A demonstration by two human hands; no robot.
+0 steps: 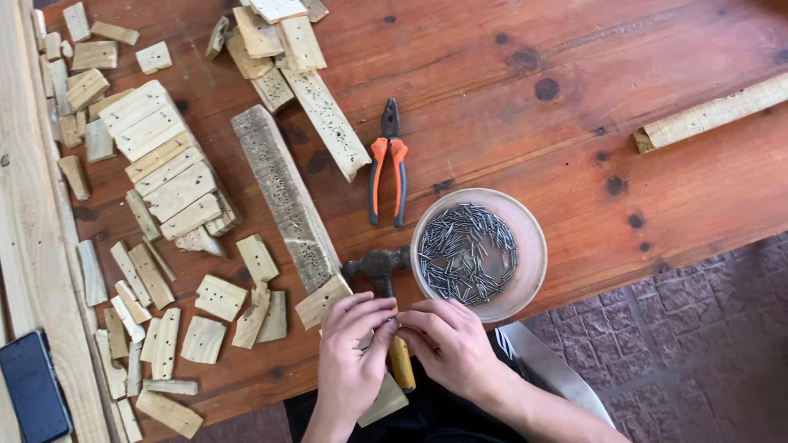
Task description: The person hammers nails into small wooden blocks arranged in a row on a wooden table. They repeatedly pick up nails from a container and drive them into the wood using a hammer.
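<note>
Dark phone (33, 398) lying at the far left edge of the worktop (574, 123). Loads of small wood offcuts (168, 176) scattered next to it, plus one long weathered plank (286, 197) full of holes. Left hand (351, 353) curled, fingertips pinched together over a small wood block (322, 302) at the near edge. Hammer (386, 283) lying right between both hands, handle partly hidden. Right hand (447, 338) pinched too, fingertips meeting the left's; can't tell what's held. Orange-handled pliers (387, 160) further back. Bowl of nails (478, 254) just beside the right hand.
</note>
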